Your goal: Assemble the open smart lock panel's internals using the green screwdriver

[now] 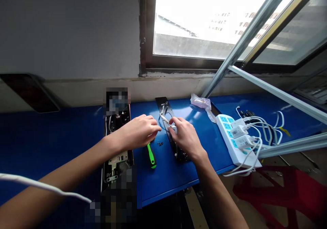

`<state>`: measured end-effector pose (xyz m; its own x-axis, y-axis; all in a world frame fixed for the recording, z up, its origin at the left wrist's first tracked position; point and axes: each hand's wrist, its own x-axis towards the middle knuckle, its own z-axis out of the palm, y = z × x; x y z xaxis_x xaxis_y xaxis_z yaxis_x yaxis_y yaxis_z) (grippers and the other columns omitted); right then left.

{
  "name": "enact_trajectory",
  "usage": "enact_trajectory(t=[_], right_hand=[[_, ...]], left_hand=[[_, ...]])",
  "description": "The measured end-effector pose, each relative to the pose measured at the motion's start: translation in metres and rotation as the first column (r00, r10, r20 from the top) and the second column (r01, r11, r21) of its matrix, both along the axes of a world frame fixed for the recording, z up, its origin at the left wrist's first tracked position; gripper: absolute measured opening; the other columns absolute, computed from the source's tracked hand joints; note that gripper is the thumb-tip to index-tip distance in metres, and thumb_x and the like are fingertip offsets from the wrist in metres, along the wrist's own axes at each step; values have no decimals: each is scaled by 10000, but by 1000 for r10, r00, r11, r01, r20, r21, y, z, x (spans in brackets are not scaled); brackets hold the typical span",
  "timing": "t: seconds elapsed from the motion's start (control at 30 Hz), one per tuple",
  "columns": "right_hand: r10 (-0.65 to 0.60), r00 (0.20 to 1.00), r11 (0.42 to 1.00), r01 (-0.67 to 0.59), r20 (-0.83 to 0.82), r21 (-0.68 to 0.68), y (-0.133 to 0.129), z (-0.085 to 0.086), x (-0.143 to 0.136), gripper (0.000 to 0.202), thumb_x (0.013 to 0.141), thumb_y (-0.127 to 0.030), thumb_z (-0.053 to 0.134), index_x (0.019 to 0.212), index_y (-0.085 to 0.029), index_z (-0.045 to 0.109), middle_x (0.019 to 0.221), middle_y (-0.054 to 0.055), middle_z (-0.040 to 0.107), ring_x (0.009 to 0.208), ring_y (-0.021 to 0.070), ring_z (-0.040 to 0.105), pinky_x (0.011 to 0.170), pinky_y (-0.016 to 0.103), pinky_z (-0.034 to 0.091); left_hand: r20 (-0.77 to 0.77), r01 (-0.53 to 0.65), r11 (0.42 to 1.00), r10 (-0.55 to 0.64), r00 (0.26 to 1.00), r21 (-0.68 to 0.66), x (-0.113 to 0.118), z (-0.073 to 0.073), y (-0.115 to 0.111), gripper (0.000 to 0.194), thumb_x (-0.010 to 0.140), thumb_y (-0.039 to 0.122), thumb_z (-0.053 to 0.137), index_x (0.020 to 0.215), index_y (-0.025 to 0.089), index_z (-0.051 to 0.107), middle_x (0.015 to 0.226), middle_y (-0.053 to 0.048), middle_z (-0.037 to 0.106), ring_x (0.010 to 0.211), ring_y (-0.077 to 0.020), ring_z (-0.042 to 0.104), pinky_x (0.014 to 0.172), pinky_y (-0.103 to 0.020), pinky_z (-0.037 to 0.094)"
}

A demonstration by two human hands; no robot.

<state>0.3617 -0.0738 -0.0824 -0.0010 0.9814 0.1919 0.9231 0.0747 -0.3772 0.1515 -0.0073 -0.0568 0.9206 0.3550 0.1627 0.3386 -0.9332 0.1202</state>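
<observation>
My left hand [143,130] hovers above the blue table, its fingers pressed together; whatever it may pinch is too small to name. Below it lies a green and black screwdriver [151,156], beside several small dark screws [160,143]. My right hand [184,133] has its thumb and fingers closed around a white cable [165,118] over a long black plate [161,102]. At the plate's near end, dark parts show beyond my right wrist. Under my left forearm stands an opened device [119,161] with metal parts and wiring, partly blurred out.
To the right, a white power strip [227,133] carries chargers and tangled white cables. A pink packet [200,101] lies near the wall. Metal frame bars [281,91] cross the right side. A dark panel [30,92] leans at the left, and a red stool [293,191] stands below.
</observation>
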Motion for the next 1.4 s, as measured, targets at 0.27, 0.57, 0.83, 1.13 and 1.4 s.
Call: enact_trajectory(t=[0.27,0.57,0.83,1.13,1.4], right_hand=[[68,987,995,-77,-143,-60,9,-1,1,74,943,-156,601,942,-213,648,841,30,740,746,169,663,629,295,417],[439,729,879,-468,-524,86,1,94,-27,66,952,-221,666,1017,-226,677,905,-17,728,776,104,681,731,247,597],[511,663,830,-545,-547,116,54,108,-61,152,984,-318,645,1087,-211,679,835,-15,726,775,109,700,707,230,576],[561,816,825,-536,-138,179,85,68,-102,85,899,-248,733,894,-188,673,798,-11,657,652,96,548,628,244,439],[632,774,771,-623,-38,130,92,65,-97,199,939,-116,624,756,-169,681,794,7,635,689,107,519,662,255,399]], left_hand=[[25,-78,997,77,997,21,2,7,2,235,994,200,576,1150,184,750,1083,-89,748,1018,-265,684,883,-426,565],[451,-272,962,227,863,36,-55,29,21,322,1014,254,573,1313,193,678,1212,-94,734,1099,-228,698,973,-360,574],[546,-318,946,233,805,66,-98,43,21,246,1038,266,552,1193,275,743,1098,-27,780,989,-198,726,881,-310,568],[545,-379,885,184,818,269,-90,49,21,274,1060,192,478,1136,174,741,1031,-81,787,922,-210,722,791,-330,574],[579,-314,928,148,802,198,-89,45,21,200,1048,316,582,1112,198,730,987,-62,772,878,-187,722,803,-312,573]])
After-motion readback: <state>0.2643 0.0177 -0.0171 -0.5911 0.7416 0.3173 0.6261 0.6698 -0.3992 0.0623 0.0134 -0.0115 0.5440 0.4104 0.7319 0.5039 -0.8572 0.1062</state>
